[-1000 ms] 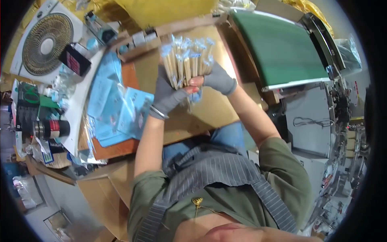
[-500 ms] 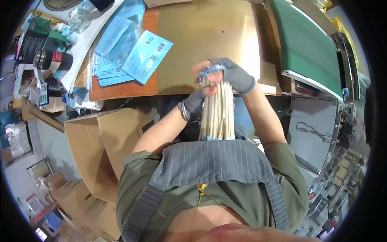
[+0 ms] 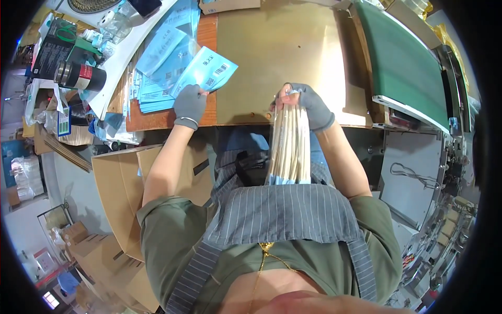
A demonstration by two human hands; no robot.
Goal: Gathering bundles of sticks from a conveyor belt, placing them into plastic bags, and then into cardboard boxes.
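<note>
My right hand (image 3: 309, 104), in a grey fingerless glove, is closed round the upper end of a bundle of long pale sticks (image 3: 289, 144). They look wrapped in clear film with blue at the lower ends, and hang upright before my apron. My left hand (image 3: 190, 104), gloved alike, pinches the near edge of a blue printed plastic bag (image 3: 206, 69) at the table's left side. That bag looks slightly bent and rests over a pile of similar blue bags (image 3: 157, 94). The tips of my left fingers are partly hidden.
A brown board (image 3: 272, 57) covers the orange-brown tabletop. To the right stands a green-topped surface (image 3: 408, 68) with a pale edge. An open cardboard box (image 3: 123, 193) sits below the table on the left. A dark flask (image 3: 81, 76) lies on the white side shelf.
My left hand has left the bundle and moved left to the top blue bag, taking its edge. The right hand keeps hold of the bundle. The whole view has shifted slightly.
</note>
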